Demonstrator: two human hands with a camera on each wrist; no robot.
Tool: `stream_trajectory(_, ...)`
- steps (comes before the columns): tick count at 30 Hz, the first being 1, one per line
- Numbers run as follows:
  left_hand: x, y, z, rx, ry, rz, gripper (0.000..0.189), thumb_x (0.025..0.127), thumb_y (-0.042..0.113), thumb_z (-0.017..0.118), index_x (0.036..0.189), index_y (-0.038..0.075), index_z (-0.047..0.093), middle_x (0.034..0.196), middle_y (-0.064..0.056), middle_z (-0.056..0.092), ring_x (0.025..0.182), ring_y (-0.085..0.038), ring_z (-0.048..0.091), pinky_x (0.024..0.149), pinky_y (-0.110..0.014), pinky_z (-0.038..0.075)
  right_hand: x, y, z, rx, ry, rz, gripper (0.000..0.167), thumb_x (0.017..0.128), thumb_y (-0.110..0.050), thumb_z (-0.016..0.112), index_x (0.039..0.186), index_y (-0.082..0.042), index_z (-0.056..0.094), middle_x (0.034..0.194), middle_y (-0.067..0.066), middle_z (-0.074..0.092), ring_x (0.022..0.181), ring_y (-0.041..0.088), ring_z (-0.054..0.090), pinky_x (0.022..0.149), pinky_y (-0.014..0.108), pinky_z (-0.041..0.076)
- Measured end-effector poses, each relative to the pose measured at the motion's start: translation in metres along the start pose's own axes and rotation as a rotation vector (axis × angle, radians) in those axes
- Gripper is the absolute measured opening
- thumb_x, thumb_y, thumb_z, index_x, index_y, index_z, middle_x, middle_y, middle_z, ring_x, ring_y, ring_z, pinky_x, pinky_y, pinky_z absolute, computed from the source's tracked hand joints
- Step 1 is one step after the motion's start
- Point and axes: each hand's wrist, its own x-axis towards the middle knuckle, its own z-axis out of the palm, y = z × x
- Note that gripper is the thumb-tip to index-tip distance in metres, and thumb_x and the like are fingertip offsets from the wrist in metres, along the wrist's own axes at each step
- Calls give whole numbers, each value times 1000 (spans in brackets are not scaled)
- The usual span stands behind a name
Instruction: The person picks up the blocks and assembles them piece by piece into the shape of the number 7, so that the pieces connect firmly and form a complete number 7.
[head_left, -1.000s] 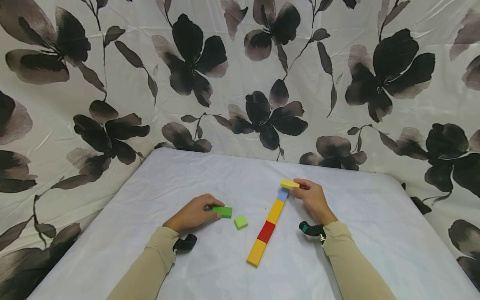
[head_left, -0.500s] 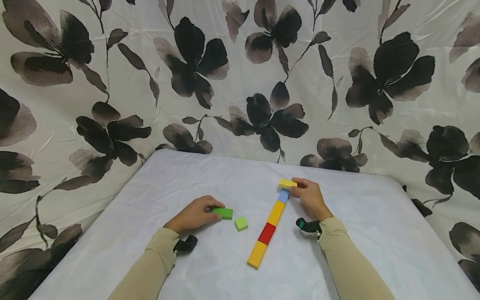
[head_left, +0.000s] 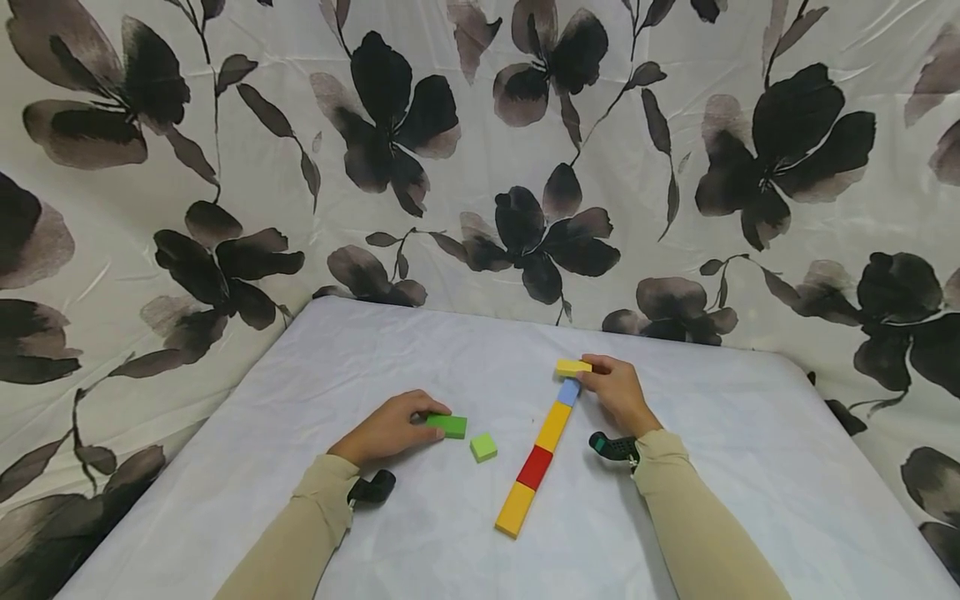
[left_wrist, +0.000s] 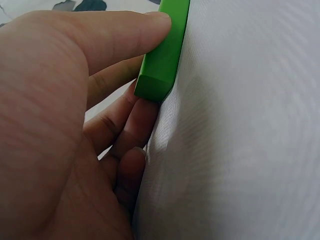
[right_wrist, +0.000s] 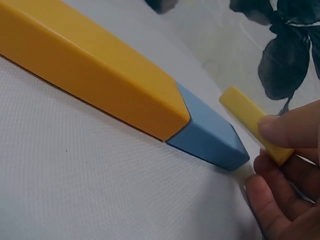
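My left hand pinches a green rectangular block between thumb and fingers; in the left wrist view the green block touches or nearly touches the white cloth. At the far end of a slanting row, my right hand pinches a yellow block by its right end. In the right wrist view, this yellow block lies crosswise just beyond the blue block. Nearest me the row starts with an orange-yellow block, then a red block, another orange-yellow block and the blue one.
A light green block sits on the white-covered table, between the green block and the row. Behind the table's far edge hangs a flower-printed cloth. Each wrist wears a small black camera.
My right hand has shifted slightly left with the yellow block, which stays crosswise at the row's far end. The left hand holds the green block almost still.
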Motion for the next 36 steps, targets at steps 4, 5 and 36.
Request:
stream_trajectory(4,0,0,0,3,-1,-5,30,91,25,77,120,23,72,116,9,62,108,-12,56,100,-41,43,2,0,1,-7,10,-5,43,97,-10,64,140,-3,58,139,16,54,122,29,51,105,40,44)
stream_trajectory(5,0,0,0,3,-1,-6,30,91,25,77,120,23,72,116,9,62,108,-12,56,100,-41,43,2,0,2,-6,13,-7,43,97,-10,64,140,-3,58,140,16,53,123,29,51,106,41,44)
stream_trajectory(36,1,3,0,15,5,-10,29,91,25,76,119,21,72,117,6,63,108,-14,57,100,-44,44,10,2,13,-163,13,-42,42,101,-8,57,143,-4,54,141,16,54,124,29,50,109,43,40)
